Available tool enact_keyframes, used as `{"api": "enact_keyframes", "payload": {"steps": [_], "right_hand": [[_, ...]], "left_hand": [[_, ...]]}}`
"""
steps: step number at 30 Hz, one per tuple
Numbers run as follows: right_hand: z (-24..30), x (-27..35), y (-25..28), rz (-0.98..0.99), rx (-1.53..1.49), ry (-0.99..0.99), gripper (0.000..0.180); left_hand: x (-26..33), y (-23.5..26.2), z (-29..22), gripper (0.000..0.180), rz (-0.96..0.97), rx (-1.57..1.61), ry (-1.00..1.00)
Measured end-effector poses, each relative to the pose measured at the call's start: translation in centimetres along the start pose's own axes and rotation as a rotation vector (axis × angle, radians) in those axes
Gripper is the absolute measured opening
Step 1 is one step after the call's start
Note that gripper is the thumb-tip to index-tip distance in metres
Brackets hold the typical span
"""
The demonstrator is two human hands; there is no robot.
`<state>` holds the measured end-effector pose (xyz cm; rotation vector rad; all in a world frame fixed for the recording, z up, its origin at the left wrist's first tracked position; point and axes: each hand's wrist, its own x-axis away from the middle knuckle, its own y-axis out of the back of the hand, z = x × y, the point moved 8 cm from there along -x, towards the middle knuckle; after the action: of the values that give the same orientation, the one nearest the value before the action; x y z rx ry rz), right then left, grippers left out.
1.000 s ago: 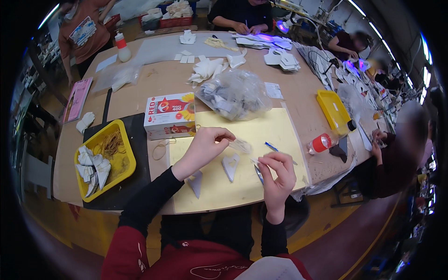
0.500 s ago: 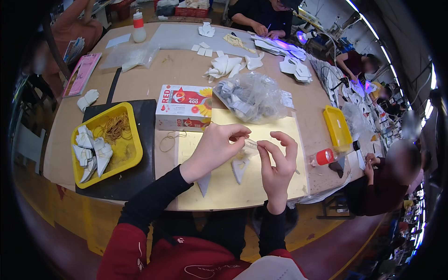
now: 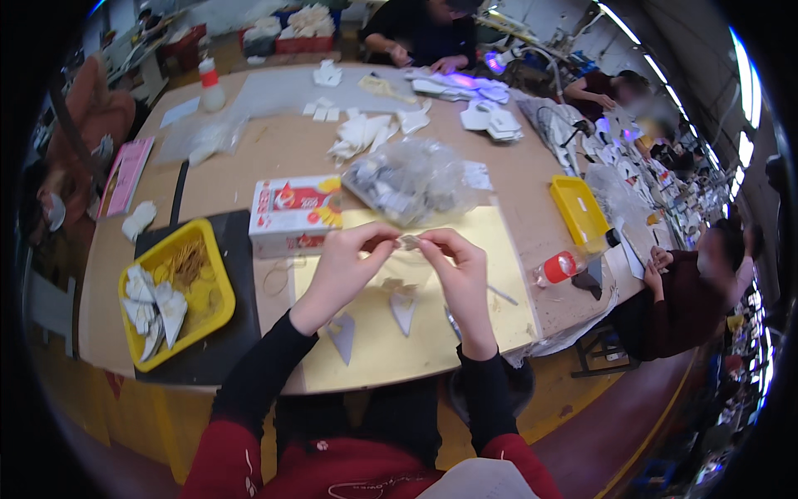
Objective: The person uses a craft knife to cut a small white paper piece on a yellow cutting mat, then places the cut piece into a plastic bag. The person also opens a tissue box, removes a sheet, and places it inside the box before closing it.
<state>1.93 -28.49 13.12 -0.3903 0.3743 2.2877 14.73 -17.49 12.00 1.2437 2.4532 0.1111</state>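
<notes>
Over the yellow sheet [image 3: 382, 366], both my hands pinch one small, pale, flat piece [image 3: 409, 241] between fingertips. Its kind is too small and blurred to tell. My left hand [image 3: 339, 264] grips one end with thumb and forefinger. At the opposite end, my right hand [image 3: 462, 279] is closed in a similar pinch. Below them on the sheet lie two grey-white pointed pieces: a left cut piece [image 3: 342, 339] and a right cut piece [image 3: 403, 313]. A thin metal tool [image 3: 502, 294] rests right of my right hand.
To the left, a yellow tray [image 3: 224, 303] holds white pieces and tan rubber bands [image 3: 189, 262]. Beyond the sheet stand a red-and-white box [image 3: 291, 218] and a clear bag of pieces [image 3: 416, 183]. At right are a red-labelled bottle [image 3: 559, 267] and another yellow tray [image 3: 579, 208]. People work around.
My hands have drawn toward each other around the small piece, and my right fingers have curled in. The whole view has shifted, with the far table now lower in the picture.
</notes>
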Motion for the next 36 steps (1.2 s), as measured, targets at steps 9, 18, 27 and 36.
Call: {"api": "enact_keyframes", "payload": {"steps": [9,18,27,36], "right_hand": [[-2.3,-4.6,-2.8,0.074,-0.04,0.106,0.015],[-0.1,-2.4,-3.1,0.024,-0.055,0.377,0.015],[-3.2,-2.8,-4.4,0.038,-0.109,0.295,0.012],[-1.2,-2.1,-4.5,-0.087,-0.007,0.484,0.011]], "left_hand": [[-1.6,1.4,2.7,0.034,-0.096,-0.002,0.043],[-0.1,2.0,2.4,0.022,-0.243,-0.044,0.045],[-0.5,3.7,5.3,0.021,-0.352,0.024,0.119],[-0.2,5.2,7.7,0.02,-0.35,0.115,0.164]]}}
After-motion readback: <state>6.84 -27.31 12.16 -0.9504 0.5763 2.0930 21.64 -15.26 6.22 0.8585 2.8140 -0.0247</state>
